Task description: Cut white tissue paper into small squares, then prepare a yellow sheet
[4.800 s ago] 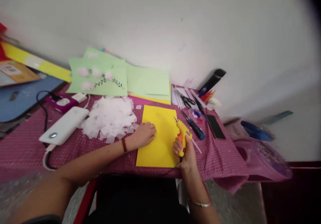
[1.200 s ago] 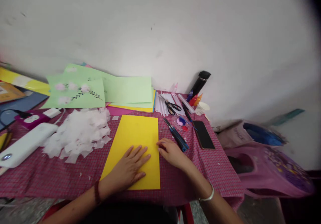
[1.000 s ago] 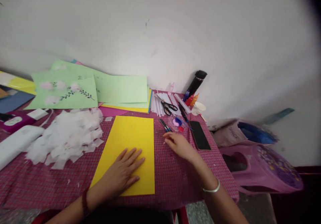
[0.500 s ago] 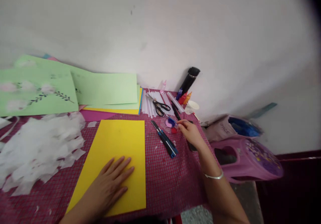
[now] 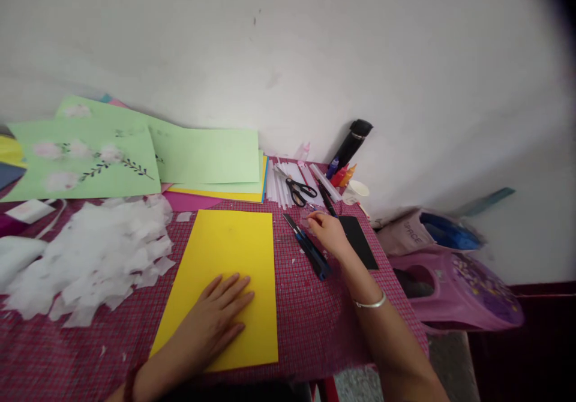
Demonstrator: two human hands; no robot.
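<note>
My left hand lies flat with fingers spread on a yellow sheet of paper. Over a small clear plastic piece, my right hand is closed in a pinch. What sits between its fingertips is too small and hidden to name. A utility knife with a black and blue handle rests on the cloth just left of that hand. Beyond it are black-handled scissors and a black pen. A dark flat rectangular object lies partly behind the right wrist.
White paper pieces are heaped at left. Green sheets, one with flowers, lean on the wall. White glue sticks, paint bottles, a black cylinder and a paper cup stand at back right. Bags hang beside the table.
The view has turned slightly left, shifting everything rightward. My right hand has moved a little left and nearer the knife, covering the coloured spots and blue thing seen before. My left hand stays flat.
</note>
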